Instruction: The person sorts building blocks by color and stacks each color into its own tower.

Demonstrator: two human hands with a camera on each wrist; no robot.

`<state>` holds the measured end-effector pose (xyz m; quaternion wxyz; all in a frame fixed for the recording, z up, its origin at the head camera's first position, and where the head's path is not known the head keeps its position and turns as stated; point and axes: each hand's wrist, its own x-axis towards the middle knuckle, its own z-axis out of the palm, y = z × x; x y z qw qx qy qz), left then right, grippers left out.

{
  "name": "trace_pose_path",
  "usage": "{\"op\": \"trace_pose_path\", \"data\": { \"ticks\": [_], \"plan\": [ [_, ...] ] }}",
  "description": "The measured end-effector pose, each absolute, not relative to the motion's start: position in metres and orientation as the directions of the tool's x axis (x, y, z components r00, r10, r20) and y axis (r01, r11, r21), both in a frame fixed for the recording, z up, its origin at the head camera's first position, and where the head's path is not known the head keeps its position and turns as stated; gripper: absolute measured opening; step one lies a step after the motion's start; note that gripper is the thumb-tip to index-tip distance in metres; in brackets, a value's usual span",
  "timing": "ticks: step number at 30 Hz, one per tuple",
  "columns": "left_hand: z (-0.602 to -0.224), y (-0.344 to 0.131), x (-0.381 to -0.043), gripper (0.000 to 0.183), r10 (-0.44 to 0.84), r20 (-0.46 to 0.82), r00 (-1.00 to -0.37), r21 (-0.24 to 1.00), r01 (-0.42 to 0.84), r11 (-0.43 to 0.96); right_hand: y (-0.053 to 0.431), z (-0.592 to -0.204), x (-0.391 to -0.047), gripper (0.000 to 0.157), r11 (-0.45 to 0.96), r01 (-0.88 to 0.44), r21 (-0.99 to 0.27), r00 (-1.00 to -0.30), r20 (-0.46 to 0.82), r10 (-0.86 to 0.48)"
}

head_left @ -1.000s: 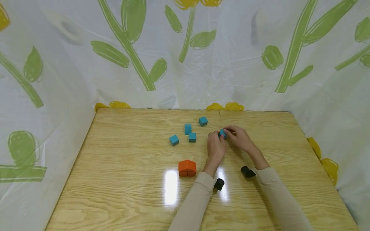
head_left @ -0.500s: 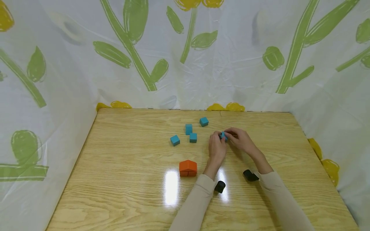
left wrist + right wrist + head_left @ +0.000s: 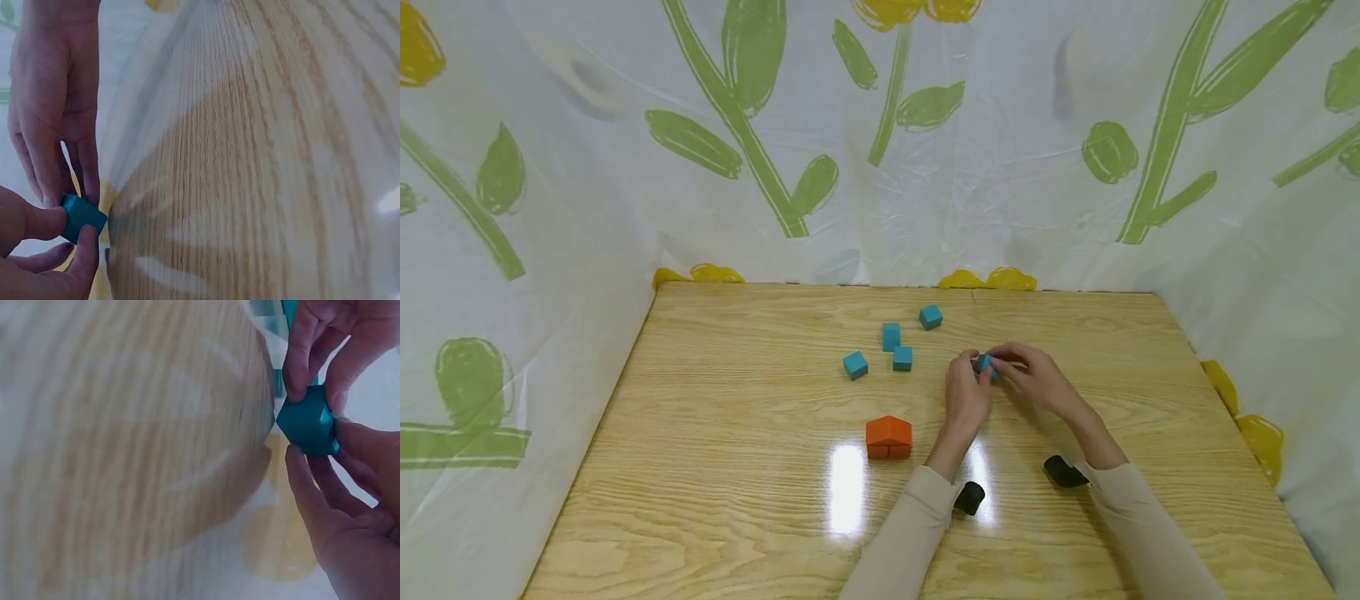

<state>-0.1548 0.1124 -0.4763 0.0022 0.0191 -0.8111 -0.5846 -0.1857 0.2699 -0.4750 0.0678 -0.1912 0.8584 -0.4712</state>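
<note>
Between both hands a small blue block (image 3: 987, 366) is pinched at the fingertips, over the right middle of the table. My left hand (image 3: 967, 393) holds it from the left; in the left wrist view its thumb and a finger press the block (image 3: 83, 219) from below. From the other side, the fingers and thumb of my right hand (image 3: 1037, 379) grip it. Seen from the right wrist, the block (image 3: 309, 422) shows several faces, and fingertips of both hands cover its edges.
To the left lie more blue blocks (image 3: 902, 358), one of them taller (image 3: 891, 337), all loose on the wooden table (image 3: 737, 417). Nearer the front stand orange blocks (image 3: 889, 437) in a house-like shape. A flower-printed white curtain (image 3: 1000, 192) borders the table at the back and sides.
Both hands have drawn slightly toward the table's front and a little right, keeping the blue block between them. Its visible faces have changed, so it has turned somewhat. The other blocks stay put.
</note>
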Motion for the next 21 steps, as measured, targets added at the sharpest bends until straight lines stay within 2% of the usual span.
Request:
{"op": "trace_pose_path", "data": {
  "ticks": [11,21],
  "plan": [
    [-0.472,0.108,-0.144,0.035,-0.003,-0.020,-1.000,0.971,-0.020,0.237,0.285,-0.479,-0.178,0.038,0.367,-0.222,-0.903,-0.901,0.046,-0.431],
    [-0.467,0.101,-0.128,0.034,0.055,-0.027,-0.998,0.975,-0.014,0.223,0.291,-0.472,-0.165,0.037,0.314,-0.135,-0.940,-0.889,-0.025,-0.457]
  ]
}}
